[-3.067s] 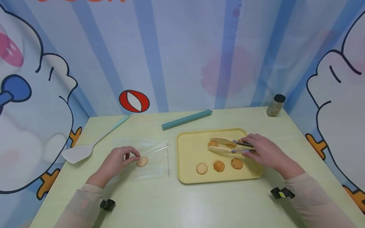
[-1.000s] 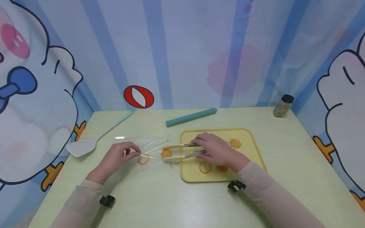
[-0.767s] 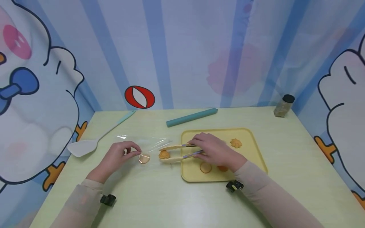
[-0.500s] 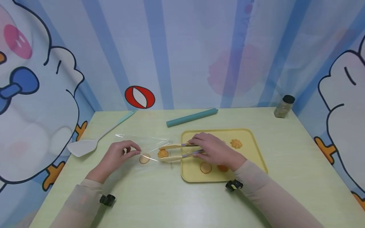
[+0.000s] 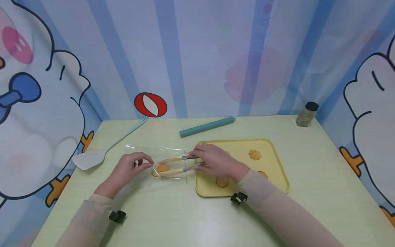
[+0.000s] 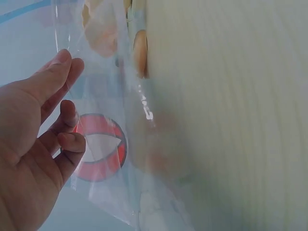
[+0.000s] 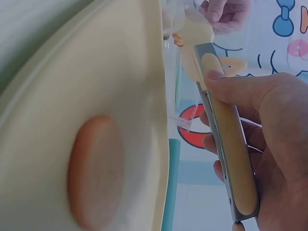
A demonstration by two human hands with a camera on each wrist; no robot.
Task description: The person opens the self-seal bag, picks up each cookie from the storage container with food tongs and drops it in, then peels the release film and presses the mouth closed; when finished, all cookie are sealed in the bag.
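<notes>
Bag (image 5: 163, 153) pinched by left hand (image 5: 131, 167), tongs (image 7: 228, 139) gripped by right hand (image 5: 214, 159). Bagging of cookie (image 5: 163, 167) between tips (image 5: 170, 160) apparently underway; release called for.

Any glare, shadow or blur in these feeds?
Head: bright streaks off the clear plastic bag; soft shadow beside the left forearm. Left wrist: a glint on the bag, red print behind it washed out. Right wrist: the plain round cookie near the lens softly blurred.

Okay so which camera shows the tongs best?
The right wrist view: the tongs appear large and close up, gripped in the right hand. The head view has them smaller, reaching either side of a swirled cookie and partly covered by the hand. The left wrist view doesn't show them clearly.
</notes>
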